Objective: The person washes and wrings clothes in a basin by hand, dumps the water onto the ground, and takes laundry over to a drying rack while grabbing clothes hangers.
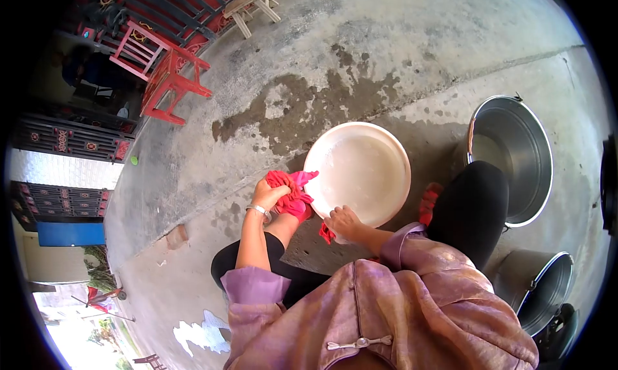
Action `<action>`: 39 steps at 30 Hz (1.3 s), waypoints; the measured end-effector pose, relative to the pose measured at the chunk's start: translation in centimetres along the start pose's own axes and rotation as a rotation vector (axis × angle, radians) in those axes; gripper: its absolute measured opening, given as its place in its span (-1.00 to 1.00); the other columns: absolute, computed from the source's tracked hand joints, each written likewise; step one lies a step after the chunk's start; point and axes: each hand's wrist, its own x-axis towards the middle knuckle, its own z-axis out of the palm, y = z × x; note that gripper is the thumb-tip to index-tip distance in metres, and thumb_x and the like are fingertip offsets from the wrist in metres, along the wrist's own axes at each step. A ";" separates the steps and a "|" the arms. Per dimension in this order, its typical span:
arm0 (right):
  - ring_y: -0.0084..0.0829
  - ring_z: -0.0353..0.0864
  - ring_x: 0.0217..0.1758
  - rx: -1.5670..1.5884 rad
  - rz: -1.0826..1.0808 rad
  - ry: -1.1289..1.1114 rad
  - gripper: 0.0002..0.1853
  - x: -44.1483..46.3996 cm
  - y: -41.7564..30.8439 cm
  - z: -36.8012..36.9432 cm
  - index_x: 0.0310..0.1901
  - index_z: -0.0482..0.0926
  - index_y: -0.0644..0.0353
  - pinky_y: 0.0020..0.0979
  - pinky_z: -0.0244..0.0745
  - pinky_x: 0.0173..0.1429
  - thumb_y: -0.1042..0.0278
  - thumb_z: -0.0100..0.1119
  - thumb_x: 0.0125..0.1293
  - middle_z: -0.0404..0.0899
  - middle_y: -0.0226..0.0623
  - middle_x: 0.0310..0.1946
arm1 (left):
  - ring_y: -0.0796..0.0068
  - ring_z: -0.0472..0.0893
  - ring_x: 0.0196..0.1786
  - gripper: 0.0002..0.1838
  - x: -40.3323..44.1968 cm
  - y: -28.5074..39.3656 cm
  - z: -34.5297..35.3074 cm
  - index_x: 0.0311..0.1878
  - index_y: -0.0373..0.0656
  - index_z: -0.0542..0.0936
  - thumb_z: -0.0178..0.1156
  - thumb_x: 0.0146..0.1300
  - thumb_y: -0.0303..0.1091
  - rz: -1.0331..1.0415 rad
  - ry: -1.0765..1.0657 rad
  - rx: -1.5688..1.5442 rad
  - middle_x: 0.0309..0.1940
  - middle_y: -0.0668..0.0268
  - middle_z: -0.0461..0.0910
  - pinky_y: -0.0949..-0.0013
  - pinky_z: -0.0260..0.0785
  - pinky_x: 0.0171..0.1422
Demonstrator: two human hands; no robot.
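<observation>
Presently, left hand (265, 194): fingers closed around a bunched red cloth (291, 182), with folds spilling out past the knuckles; a pale band (259, 210) circles the wrist.
Red cloth: at the left side of the basin (407, 177), one pinkish end reaching across the rim in this view; whether it touches the rim cannot be told.
Right hand (346, 222): at the near rim of the basin, back of the hand up, fingers bent; how tightly they close, and on what, cannot be made out.
Red scrap (327, 233): just beside the right hand's fingers; whether it joins the bunched cloth is unclear.
Basin: round, whitish, standing on the concrete floor (412, 61) between the knees, pale inside.
Clothing: a purple patterned jacket (386, 299) and black trousers (467, 196); red footwear (429, 203) shows right of the basin.
Large bucket (533, 170): metal, upright, beyond the right knee.
Smaller bucket (518, 280): also metal, nearer the body than the large one.
Wet patch (290, 109): dark and irregular, spread over the floor beyond the basin.
Far edge: a red chair (168, 80) and a wooden stool (251, 6), well apart from the hands.
</observation>
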 end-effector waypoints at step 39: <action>0.01 0.25 0.21 0.614 0.166 0.300 -0.25 -0.9 1.8 -22.1 0.08 0.39 0.32 -0.11 0.17 0.22 -0.27 -0.21 0.16 0.28 0.23 0.09 | 0.39 0.49 0.01 -0.61 -5.5 9.5 5.2 0.02 -0.20 0.43 0.03 0.19 -0.19 0.178 -0.102 -1.154 -0.03 0.28 0.50 0.32 0.28 0.18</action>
